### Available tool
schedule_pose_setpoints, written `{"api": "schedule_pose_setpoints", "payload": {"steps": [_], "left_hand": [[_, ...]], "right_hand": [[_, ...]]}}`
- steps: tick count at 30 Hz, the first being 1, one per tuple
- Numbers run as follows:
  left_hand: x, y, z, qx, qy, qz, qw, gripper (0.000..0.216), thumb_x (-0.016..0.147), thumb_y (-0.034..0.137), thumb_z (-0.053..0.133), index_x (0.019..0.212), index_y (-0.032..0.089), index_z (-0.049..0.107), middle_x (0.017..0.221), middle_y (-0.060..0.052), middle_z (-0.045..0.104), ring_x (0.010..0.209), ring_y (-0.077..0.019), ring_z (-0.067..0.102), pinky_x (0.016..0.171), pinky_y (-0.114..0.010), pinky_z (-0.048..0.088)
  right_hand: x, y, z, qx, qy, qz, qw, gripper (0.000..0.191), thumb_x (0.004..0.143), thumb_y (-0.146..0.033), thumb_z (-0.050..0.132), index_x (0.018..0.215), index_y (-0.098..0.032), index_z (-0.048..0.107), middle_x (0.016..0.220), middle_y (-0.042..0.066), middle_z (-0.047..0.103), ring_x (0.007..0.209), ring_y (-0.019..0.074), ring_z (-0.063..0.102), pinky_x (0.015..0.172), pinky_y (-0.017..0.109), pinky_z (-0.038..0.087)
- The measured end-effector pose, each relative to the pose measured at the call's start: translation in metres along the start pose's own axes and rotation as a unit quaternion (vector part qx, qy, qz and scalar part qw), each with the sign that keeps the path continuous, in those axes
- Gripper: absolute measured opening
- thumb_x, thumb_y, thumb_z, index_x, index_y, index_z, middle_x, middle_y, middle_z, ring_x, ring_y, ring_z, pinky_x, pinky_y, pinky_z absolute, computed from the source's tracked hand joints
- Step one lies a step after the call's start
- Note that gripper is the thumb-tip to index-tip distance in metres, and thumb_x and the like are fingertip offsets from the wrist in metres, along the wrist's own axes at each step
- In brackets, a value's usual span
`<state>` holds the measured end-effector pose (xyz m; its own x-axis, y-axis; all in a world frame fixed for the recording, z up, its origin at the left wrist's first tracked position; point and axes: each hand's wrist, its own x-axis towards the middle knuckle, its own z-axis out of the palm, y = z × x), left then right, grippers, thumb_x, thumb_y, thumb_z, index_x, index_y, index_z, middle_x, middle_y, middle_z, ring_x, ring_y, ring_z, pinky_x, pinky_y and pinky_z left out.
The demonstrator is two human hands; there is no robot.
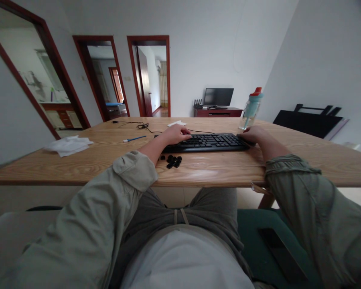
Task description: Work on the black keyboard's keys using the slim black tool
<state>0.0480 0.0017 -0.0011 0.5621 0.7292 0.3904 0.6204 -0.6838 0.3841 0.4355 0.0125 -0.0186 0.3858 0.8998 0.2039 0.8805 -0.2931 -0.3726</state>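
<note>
A black keyboard (212, 142) lies on the wooden table (108, 160) in front of me. My left hand (177, 134) rests on the keyboard's left end, fingers curled down over the keys. My right hand (252, 134) lies on the keyboard's right end, fingers bent around its edge. A small heap of loose black keycaps (173, 161) sits on the table just in front of the keyboard's left part. The keyboard's black cable (142, 126) runs off to the back left.
A crumpled white cloth (68, 145) lies at the left. A blue-tipped swab or brush (134, 139) and a white wipe (177, 123) lie behind my left hand. A teal bottle with a red cap (251, 109) stands at the back right. A phone (281, 251) lies on the green seat.
</note>
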Motion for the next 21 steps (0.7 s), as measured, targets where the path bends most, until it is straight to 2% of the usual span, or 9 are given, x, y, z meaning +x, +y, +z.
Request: {"api": "schedule_pose_setpoints", "payload": {"steps": [4,7,9,12,16,18,21], "left_hand": [[0.001,-0.002,-0.001,-0.080,0.005,-0.023,0.996,0.032,0.080,0.031,0.072,0.104,0.011,0.073,0.097,-0.009,0.073,0.083,-0.0164,0.064,0.077,-0.028,0.049],[0.007,-0.004,0.007,-0.141,0.017,-0.024,0.990,0.029,0.075,0.030,0.075,0.095,0.009,0.071,0.092,-0.010,0.073,0.080,-0.0152,0.064,0.076,-0.028,0.049],[0.013,-0.004,0.013,-0.172,0.030,-0.017,0.984,0.029,0.074,0.033,0.076,0.090,0.009,0.070,0.088,-0.009,0.072,0.077,-0.0146,0.063,0.072,-0.027,0.049],[0.018,-0.001,0.019,-0.196,0.049,-0.012,0.979,0.033,0.078,0.041,0.072,0.087,0.010,0.068,0.084,-0.009,0.071,0.071,-0.0130,0.061,0.066,-0.025,0.046],[0.016,0.005,0.019,-0.214,0.073,-0.053,0.973,0.041,0.082,0.051,0.067,0.086,0.010,0.067,0.078,-0.007,0.068,0.064,-0.0108,0.057,0.059,-0.023,0.041],[0.014,0.004,0.017,-0.214,0.078,-0.074,0.971,0.044,0.082,0.054,0.067,0.083,0.010,0.067,0.074,-0.006,0.066,0.062,-0.0103,0.055,0.056,-0.023,0.039],[0.012,0.002,0.016,-0.225,0.053,-0.086,0.969,0.040,0.081,0.050,0.070,0.083,0.010,0.068,0.075,-0.006,0.066,0.063,-0.0098,0.055,0.056,-0.022,0.038]], "right_hand": [[-0.007,-0.013,-0.001,0.036,0.042,-0.049,0.997,0.020,0.076,-0.023,0.068,0.092,-0.012,0.073,0.085,0.012,0.068,0.070,0.0191,0.058,0.068,0.032,0.044],[-0.021,-0.037,-0.004,0.108,0.070,-0.140,0.982,0.028,0.078,-0.019,0.061,0.102,-0.012,0.073,0.088,0.010,0.069,0.070,0.0162,0.059,0.069,0.028,0.046],[-0.037,-0.062,-0.006,0.148,0.078,-0.223,0.960,0.026,0.078,-0.020,0.060,0.099,-0.012,0.073,0.087,0.010,0.069,0.070,0.0155,0.059,0.067,0.027,0.046],[-0.067,-0.107,-0.005,0.198,0.086,-0.350,0.911,0.029,0.077,-0.030,0.064,0.099,-0.013,0.072,0.087,0.009,0.069,0.065,0.0144,0.056,0.060,0.026,0.043],[-0.097,-0.151,0.007,0.160,0.068,-0.492,0.853,0.026,0.076,-0.030,0.067,0.098,-0.016,0.072,0.091,0.007,0.070,0.067,0.0136,0.057,0.064,0.026,0.042],[-0.103,-0.160,0.013,0.139,0.065,-0.506,0.849,0.022,0.077,-0.028,0.066,0.094,-0.017,0.072,0.088,0.006,0.070,0.068,0.0137,0.057,0.068,0.027,0.043],[-0.104,-0.161,0.019,0.143,0.047,-0.478,0.865,0.022,0.078,-0.028,0.065,0.095,-0.018,0.074,0.087,0.005,0.071,0.068,0.0135,0.058,0.070,0.027,0.043]]}}
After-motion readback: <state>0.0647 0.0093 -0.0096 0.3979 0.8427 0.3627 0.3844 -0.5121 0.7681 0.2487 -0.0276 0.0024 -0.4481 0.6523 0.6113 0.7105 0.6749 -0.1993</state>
